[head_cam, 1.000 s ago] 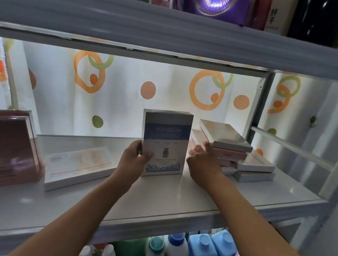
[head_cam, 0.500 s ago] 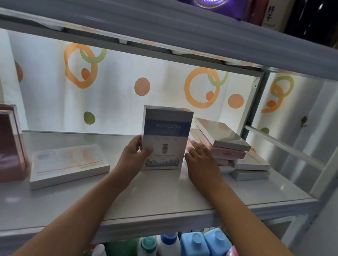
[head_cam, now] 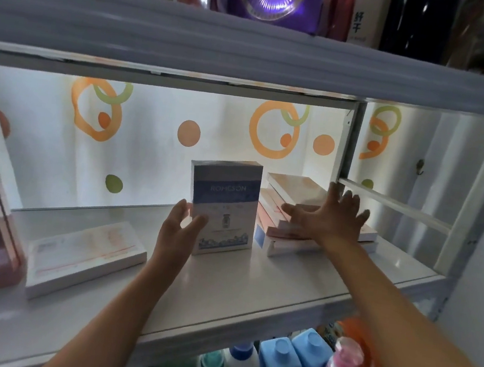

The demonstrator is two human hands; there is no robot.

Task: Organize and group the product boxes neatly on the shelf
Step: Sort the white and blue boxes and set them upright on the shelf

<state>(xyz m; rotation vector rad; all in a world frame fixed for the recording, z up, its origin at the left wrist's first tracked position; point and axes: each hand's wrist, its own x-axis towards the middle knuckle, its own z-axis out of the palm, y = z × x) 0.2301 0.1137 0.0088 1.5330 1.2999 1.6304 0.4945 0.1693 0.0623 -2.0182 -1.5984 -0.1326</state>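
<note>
Though upright, blue-white box (head_cam: 223,208), cellophane-shiny.

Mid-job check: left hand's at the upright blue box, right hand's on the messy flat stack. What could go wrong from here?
1. The stack of flat boxes is fanned and uneven; a push from the right hand, spread over it, could slide upper boxes off.
2. The upright blue box stands tall on a narrow base, and the left hand only loosely cups its edge, so a nudge may tip it.
3. Box and stack nearly touch; shifting either could knock the other.
</note>
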